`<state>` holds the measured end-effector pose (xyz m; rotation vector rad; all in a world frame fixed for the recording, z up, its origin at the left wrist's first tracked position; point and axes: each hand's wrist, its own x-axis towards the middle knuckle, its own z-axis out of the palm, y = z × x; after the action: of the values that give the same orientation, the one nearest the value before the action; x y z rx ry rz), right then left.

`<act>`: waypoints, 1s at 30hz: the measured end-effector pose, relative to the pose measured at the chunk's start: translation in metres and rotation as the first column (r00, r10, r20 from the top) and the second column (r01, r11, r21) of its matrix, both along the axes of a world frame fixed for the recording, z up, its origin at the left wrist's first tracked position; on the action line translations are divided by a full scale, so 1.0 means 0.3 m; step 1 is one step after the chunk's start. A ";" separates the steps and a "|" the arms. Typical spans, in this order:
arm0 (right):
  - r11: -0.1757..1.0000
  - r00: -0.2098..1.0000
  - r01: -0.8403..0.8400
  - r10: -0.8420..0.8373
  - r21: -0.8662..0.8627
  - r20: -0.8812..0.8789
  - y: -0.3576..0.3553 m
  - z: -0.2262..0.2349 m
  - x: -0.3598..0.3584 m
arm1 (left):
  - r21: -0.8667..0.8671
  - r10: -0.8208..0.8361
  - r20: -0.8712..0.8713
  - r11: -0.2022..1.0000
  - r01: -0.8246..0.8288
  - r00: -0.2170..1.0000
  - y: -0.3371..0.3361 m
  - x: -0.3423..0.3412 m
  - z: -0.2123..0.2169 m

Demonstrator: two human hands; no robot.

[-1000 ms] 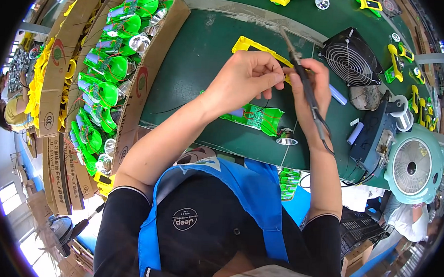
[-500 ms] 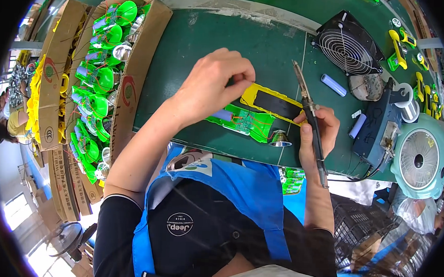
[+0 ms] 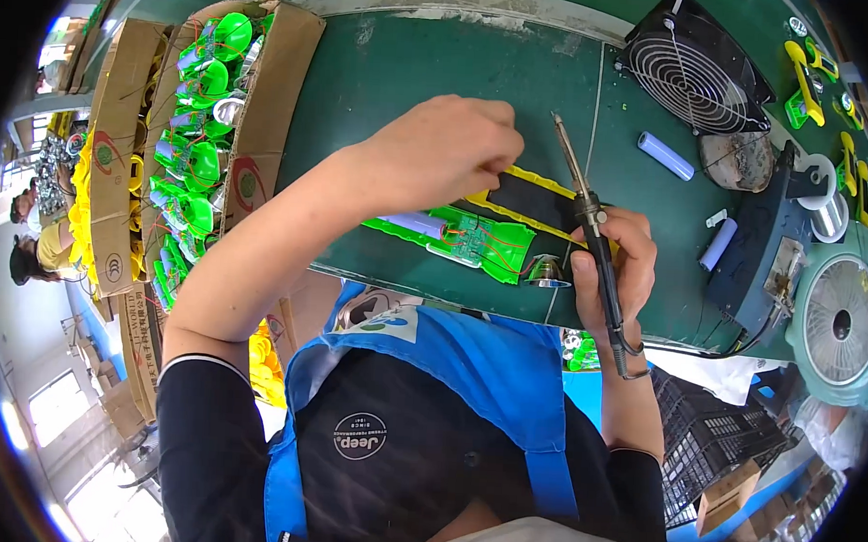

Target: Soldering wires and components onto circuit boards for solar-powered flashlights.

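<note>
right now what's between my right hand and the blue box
Head view: a purple battery, a small white piece and, lower down, the soldering iron's black cord.

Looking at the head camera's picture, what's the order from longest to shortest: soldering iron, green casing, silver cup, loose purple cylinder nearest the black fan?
1. Soldering iron
2. Green casing, partly behind the left forearm
3. Loose purple cylinder
4. Silver cup, across its rim

My view of the left hand (image 3: 449,151) misses its curled-under fingertips, so any grip is unclear; it hides part of the yellow frame (image 3: 536,204). The forearm (image 3: 306,207) covers some green shell (image 3: 504,257); distant people (image 3: 53,247) are too small to make out
</note>
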<state>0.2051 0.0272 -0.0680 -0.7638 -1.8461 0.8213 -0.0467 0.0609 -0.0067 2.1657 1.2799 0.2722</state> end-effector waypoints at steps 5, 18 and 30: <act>1.000 1.000 -0.006 0.006 0.023 0.025 0.002 0.006 0.003 | 0.298 0.170 0.200 0.928 -0.225 0.965 -0.069 0.003 0.033; 0.985 0.998 0.050 -0.057 0.166 0.036 -0.010 0.026 0.017 | -0.439 0.599 0.640 0.799 -0.411 0.481 -0.152 0.047 0.005; 0.638 0.980 -0.021 -0.139 -0.770 -0.142 0.027 0.120 0.043 | 0.395 0.091 -0.113 0.918 -0.039 0.989 -0.104 -0.024 0.026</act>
<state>0.2179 0.0353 -0.0320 -1.2128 -1.2336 1.6275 -0.0539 0.0298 0.0012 2.5131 1.4740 0.4557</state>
